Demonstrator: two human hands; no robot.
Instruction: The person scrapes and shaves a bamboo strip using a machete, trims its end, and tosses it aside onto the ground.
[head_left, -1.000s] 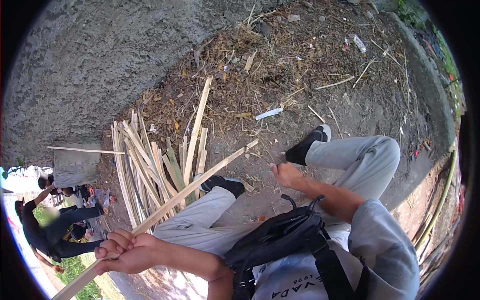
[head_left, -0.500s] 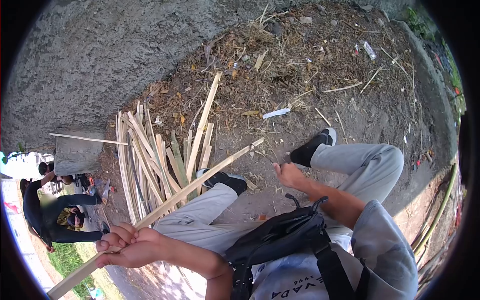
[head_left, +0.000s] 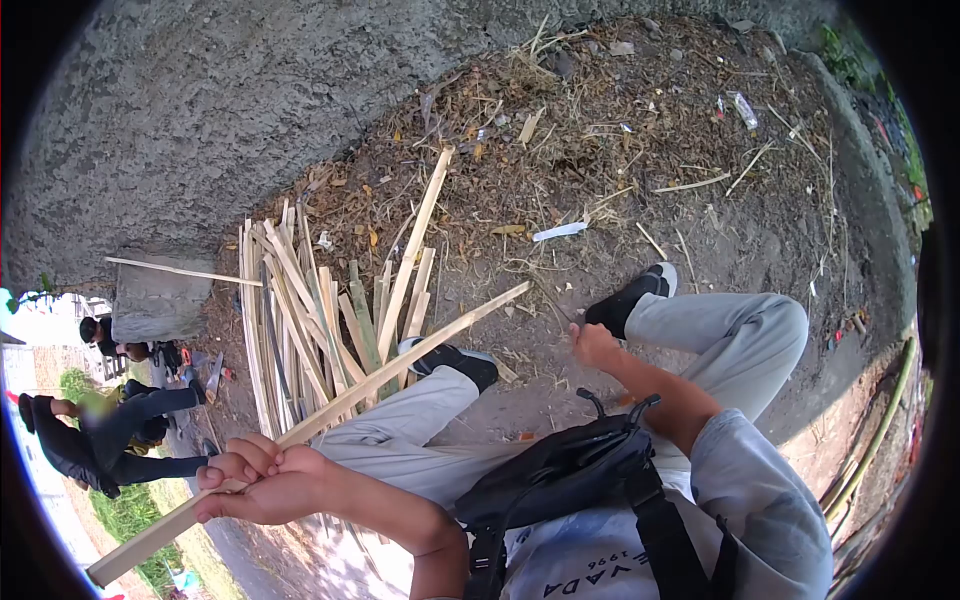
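Note that the fingers of your left hand [head_left: 258, 484] cover a section of the long strip [head_left: 400, 362]; its lower end meets the dark lens border at lower left. At center right, your right hand [head_left: 597, 346] hides most of a thin dark item [head_left: 577, 320], too small to identify. Your leg [head_left: 415, 408] and the long strip obscure the pile's [head_left: 290, 310] lower ends. At far left, a blur masks part of a standing person [head_left: 130, 425]. The bottom edge cuts off your shirt [head_left: 600, 560].
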